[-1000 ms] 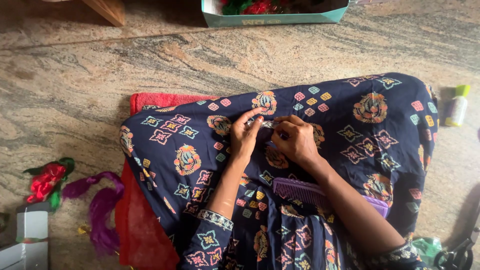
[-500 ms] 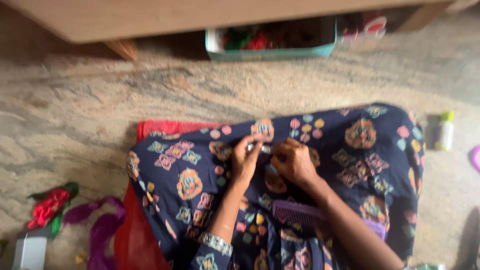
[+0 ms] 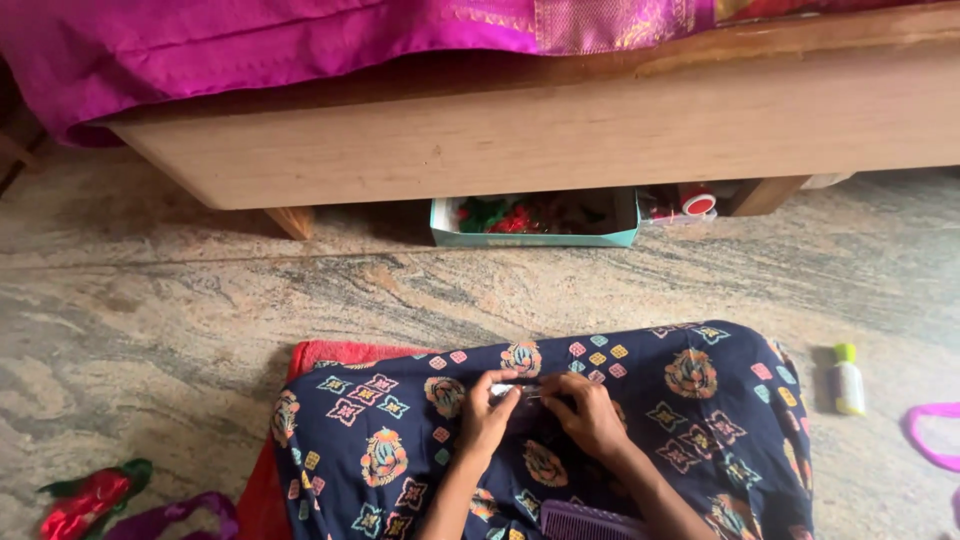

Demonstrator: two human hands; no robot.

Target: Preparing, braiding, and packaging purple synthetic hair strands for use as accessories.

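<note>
A tiny shiny thing (image 3: pixel 522 391) sits between both hands, over the lap, too small to make out. The left hand (image 3: pixel 488 415) and right hand (image 3: pixel 592 415) curl their fingers nearly shut and pinch it. A purple comb (image 3: pixel 590 522) is cut off at the bottom edge. The floor (image 3: pixel 200 300) has open room ahead. A box (image 3: pixel 535 238) is half hidden under the bed (image 3: pixel 520 140). A bottle (image 3: pixel 848 378) lies on the right.

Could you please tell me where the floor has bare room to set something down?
Bare stone floor lies between the wooden bed frame and the patterned lap cloth. Crowded: under the bed around the teal box, and near the small bottle.
</note>
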